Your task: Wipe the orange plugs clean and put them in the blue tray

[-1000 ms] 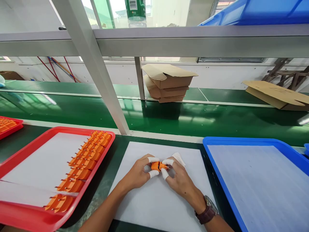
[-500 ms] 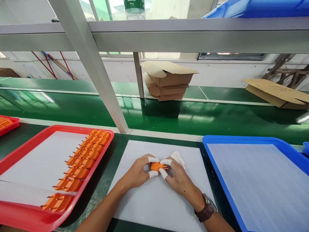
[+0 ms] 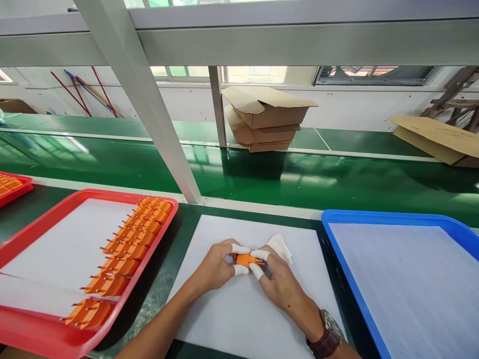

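Observation:
Between my two hands is a small orange plastic part with thin dark metal pins, held just over a white sheet. My left hand pinches its left end with thumb and forefinger. At the pinned right end, my right hand grips with thumb and forefinger. White finger covers wrap those fingertips on both hands. A crumpled white cloth or tissue lies just behind my right hand. Similar orange parts stand in a row along the right side of a red tray on my left.
A blue tray lined with white paper lies to the right. Behind the bench runs a glossy green conveyor, with stacked cardboard boxes beyond. A slanted metal post and an overhead beam cross the view.
The camera view has tipped down and shifted slightly left. Both hands keep their pinch on the orange part, with hardly any movement over the sheet.

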`<state>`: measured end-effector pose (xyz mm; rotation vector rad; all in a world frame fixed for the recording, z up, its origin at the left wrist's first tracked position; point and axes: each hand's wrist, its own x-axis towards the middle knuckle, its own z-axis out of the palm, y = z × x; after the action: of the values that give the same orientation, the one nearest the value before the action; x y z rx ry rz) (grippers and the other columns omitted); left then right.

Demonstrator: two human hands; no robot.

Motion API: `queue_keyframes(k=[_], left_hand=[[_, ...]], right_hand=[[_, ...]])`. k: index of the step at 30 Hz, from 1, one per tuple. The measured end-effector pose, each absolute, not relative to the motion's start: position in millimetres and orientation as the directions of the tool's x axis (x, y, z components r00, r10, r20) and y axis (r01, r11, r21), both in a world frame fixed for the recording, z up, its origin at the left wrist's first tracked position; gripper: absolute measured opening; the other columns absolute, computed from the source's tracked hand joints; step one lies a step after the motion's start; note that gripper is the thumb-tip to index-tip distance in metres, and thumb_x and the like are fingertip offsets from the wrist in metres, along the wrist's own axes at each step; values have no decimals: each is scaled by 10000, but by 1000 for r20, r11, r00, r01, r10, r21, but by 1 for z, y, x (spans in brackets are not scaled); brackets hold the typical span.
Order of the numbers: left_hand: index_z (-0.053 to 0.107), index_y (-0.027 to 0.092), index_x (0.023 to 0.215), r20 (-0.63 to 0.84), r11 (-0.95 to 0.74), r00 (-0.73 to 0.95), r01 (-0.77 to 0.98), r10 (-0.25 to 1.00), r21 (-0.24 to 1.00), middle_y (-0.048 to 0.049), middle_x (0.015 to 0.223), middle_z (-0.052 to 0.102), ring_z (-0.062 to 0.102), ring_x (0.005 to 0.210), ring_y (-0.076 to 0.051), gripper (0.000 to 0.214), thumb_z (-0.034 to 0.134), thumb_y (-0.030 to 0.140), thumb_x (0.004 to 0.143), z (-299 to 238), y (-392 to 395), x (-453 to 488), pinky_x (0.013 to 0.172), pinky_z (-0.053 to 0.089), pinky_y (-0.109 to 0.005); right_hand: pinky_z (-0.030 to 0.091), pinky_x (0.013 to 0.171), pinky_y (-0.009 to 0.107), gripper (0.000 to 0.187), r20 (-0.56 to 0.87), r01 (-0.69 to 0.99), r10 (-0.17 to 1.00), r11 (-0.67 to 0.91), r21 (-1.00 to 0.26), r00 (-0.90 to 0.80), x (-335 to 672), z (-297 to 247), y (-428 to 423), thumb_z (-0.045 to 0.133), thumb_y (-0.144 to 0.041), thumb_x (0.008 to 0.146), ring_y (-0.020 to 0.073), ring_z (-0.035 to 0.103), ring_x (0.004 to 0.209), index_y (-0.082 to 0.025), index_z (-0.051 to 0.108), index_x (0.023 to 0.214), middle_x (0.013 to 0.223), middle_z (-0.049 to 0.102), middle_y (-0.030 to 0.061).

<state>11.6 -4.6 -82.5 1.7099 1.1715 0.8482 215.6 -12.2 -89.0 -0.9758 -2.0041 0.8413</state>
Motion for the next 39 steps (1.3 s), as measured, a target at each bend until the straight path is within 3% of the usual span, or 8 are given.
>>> queue_keyframes(k=[9,18,21,23,25,28,32,39], left_hand=[[720,226,1023,68,-188,332,345,941,919,-37,898,633,547,732,-152,298,758,369,765,-79,-5,17,693,486,-296],[643,239,1094,179,-300,327,371,928,879,-39,1046,630,606,923,-189,335,745,251,775,-84,-10,21,848,518,-350],[630,240,1145,252,-350,317,303,914,887,-72,1167,573,594,1041,-207,381,717,181,779,-85,-10,20,938,510,-394],[615,232,1171,273,-352,306,242,912,904,-85,1156,552,605,998,-194,395,687,156,790,-85,-10,20,920,529,-400],[597,214,1192,255,-316,309,168,916,934,-81,1083,578,619,939,-183,405,663,139,799,-83,-11,20,912,539,-409],[588,199,1209,142,-186,366,87,920,979,-65,1019,635,629,996,-194,399,629,126,819,-76,-13,20,994,500,-442],[553,222,1269,66,-80,467,10,882,997,-74,1165,617,604,1116,-214,447,624,142,834,-67,-16,19,1058,452,-456],[520,200,1286,-55,77,480,-27,876,997,-105,1250,584,565,1209,-252,502,688,172,814,-74,-16,17,1116,389,-491]], right_hand=[[468,701,342,192,265,353,874,418,-837,-407,216,-92,-7,533,-125,866,206,540,814,-240,607,1000,919,616,39],[483,722,350,200,285,384,880,431,-817,-380,228,-80,-1,531,-272,940,204,562,808,-250,642,1105,884,626,39],[480,810,396,261,346,528,900,436,-729,-266,248,-79,9,555,-255,902,236,563,911,-211,613,1152,1010,614,78],[456,869,446,238,354,675,899,430,-600,-257,257,-81,14,573,-163,818,277,545,983,-188,641,1044,1051,598,104],[457,843,454,199,296,744,907,415,-524,-298,259,-82,15,527,-93,774,279,551,929,-187,655,893,974,595,101],[479,764,386,256,215,636,901,421,-647,-378,252,-78,10,451,-101,847,226,566,839,-207,670,930,926,589,72],[482,690,290,210,206,288,891,339,-896,-406,238,-72,4,517,-189,888,173,577,813,-230,679,1015,921,599,35],[468,631,265,196,73,148,860,169,-975,-505,232,-84,0,589,-167,855,131,571,692,-243,697,999,881,593,5]])
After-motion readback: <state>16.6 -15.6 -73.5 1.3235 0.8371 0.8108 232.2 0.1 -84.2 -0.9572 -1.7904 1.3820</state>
